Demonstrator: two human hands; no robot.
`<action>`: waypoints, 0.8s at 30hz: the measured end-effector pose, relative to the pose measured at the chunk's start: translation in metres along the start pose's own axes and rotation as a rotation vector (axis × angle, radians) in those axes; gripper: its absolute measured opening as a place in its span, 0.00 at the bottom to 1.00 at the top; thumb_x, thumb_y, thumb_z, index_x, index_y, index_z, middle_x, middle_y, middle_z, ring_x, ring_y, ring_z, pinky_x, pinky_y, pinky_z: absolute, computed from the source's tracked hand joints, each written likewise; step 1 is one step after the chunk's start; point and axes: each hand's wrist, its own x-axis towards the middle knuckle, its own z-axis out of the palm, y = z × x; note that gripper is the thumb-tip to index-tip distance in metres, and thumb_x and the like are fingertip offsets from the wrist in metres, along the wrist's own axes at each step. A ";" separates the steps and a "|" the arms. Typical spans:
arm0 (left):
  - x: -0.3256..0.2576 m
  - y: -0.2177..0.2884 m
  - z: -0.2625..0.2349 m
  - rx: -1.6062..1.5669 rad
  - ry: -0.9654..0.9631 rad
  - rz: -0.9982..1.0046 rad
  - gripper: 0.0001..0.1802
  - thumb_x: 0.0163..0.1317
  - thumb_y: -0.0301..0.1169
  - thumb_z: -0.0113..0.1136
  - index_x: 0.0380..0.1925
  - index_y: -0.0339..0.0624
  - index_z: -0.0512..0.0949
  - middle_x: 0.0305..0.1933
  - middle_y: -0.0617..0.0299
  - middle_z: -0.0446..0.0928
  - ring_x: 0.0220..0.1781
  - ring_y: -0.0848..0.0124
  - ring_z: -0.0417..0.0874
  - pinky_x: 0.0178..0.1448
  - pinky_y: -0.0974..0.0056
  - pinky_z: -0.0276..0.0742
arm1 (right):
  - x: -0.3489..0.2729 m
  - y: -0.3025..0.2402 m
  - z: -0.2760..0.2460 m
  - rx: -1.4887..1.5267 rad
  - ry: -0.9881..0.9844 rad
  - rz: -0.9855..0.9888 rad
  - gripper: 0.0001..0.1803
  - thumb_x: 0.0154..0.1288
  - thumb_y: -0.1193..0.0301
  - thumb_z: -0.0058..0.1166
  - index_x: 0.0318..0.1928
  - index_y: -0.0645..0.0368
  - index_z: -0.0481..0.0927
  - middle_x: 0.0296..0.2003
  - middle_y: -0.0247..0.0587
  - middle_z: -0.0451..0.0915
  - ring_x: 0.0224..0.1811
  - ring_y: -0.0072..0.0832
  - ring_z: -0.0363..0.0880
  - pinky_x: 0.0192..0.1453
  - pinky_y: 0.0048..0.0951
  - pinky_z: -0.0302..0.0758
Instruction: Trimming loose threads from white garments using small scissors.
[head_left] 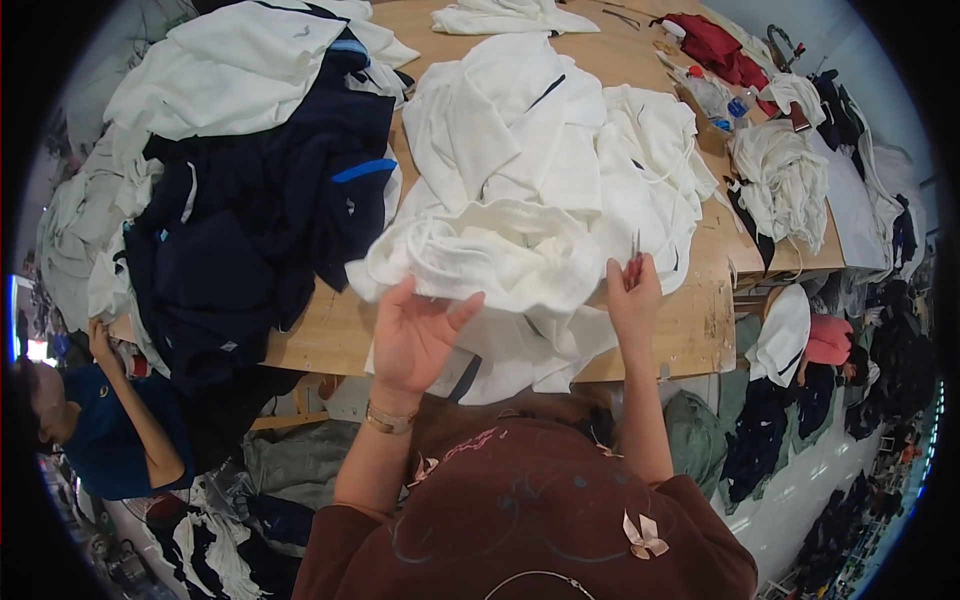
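White garment (500, 255) lies bunched at the near edge of the wooden bench (700, 320), atop a white pile; left hand (415, 335) rests open on its fold at 7 o'clock; right hand (634, 295), at 4 o'clock, pinches small snips (635, 258); dark navy clothes (260, 230) heap at 9 o'clock.

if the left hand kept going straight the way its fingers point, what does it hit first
Most likely the bunched white garment right ahead: the left hand is open, fingers angled up and right toward its rolled edge. They look almost on the fabric already, though depth is hard to judge from this view.
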 end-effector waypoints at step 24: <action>0.005 -0.067 0.009 0.394 0.281 0.266 0.11 0.65 0.28 0.47 0.45 0.35 0.70 0.45 0.57 0.75 0.47 0.70 0.77 0.51 0.64 0.75 | -0.039 -0.057 0.054 -0.123 -0.294 -0.697 0.14 0.54 0.81 0.57 0.42 0.57 0.79 0.20 0.35 0.76 0.15 0.16 0.65 0.20 0.16 0.60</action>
